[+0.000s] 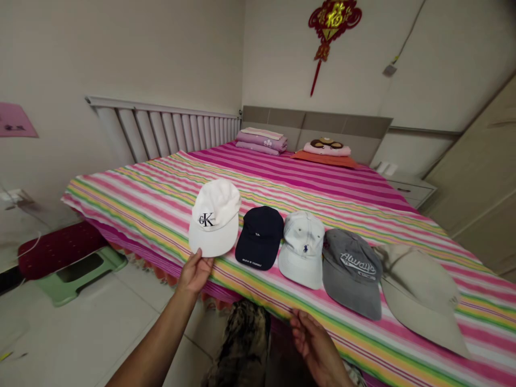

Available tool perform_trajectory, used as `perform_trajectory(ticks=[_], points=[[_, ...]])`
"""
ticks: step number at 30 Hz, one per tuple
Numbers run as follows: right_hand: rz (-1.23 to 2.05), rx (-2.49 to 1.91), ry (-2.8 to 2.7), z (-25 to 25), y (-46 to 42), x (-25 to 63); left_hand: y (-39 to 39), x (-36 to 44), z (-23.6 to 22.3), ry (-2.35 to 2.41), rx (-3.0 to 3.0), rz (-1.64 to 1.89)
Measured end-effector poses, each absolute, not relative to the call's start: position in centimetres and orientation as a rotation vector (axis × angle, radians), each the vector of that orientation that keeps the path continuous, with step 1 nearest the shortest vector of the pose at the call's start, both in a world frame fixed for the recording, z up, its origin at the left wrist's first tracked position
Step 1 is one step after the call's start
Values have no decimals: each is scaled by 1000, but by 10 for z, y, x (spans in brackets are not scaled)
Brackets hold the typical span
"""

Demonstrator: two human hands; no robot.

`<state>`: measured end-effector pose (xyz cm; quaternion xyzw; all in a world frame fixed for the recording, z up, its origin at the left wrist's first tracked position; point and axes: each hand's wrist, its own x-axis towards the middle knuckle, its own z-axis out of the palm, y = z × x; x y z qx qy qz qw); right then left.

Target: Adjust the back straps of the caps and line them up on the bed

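Several caps lie in a row on a striped bed [161, 193]. My left hand [195, 273] pinches the brim of the white cap [215, 216] with black letters at the left end, tilting it up. To its right lie a navy cap [260, 236], a white cap [302, 247] with a small blue logo, a grey cap [352, 271] and a beige cap [419, 293]. My right hand [314, 341] hangs below the bed's edge with loosely curled fingers, holding nothing.
Folded pink bedding [262, 141] and a pillow [327, 150] lie at the headboard. A green stool [78, 274] with a red cushion stands on the tiled floor at left. A white bedside table [411, 188] and a wardrobe stand at right.
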<state>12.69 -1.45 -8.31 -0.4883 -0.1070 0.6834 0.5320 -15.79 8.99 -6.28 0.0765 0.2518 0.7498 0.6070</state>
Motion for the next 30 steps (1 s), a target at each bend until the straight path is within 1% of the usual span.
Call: perform_trajectory(ticks=[4,7,9,12,16,22,26,30], points=[[1669,-1070,-668,-51,-10,119,46,-130,-72,438,327,1496],[1665,-858,-844,-19,-6,121,13,-96,-79,346,393,1259],[1668,-757,-795,-3,-9,127,-6,-74,-80,303,438,1131],[1573,-798,-584,13,-19,136,-25,-50,-80,284,478,1010],[1463,-849,-387,20,-34,142,-33,-35,-82,280,441,924],[1493,-864,-301,18,-43,157,-19,-35,-86,201,445,763],[1460,-883,-343,10,-48,168,4,-32,-73,165,476,745],[1430,-875,-330,3,-53,175,21,-21,-52,225,495,695]])
